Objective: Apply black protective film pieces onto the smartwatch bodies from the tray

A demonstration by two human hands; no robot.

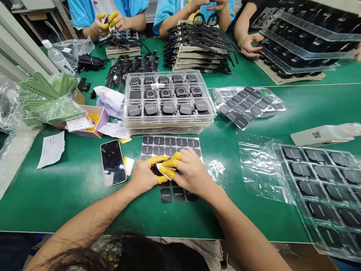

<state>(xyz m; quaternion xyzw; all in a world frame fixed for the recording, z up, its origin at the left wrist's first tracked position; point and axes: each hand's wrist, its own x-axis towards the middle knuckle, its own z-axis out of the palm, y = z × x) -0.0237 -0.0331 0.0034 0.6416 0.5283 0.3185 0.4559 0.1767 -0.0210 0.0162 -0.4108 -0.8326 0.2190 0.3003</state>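
Note:
My left hand point(145, 175) and my right hand point(189, 171) meet over a sheet of black square stickers point(169, 145) on the green table. Both wear yellow finger cots. Together the fingertips pinch a small dark part with a white film point(161, 168) on it. A few loose black stickers point(178, 195) lie just below my hands. A stack of clear trays point(169, 99) holding dark square watch bodies stands just beyond the sheet.
A phone point(113, 162) lies left of my hands. A pink box point(94, 120) and green straps point(47, 98) sit far left. A bag of black stickers point(248, 101) and another clear tray point(324, 184) lie right. Other people's hands point(108, 20) work across the table beside stacked black straps point(197, 45).

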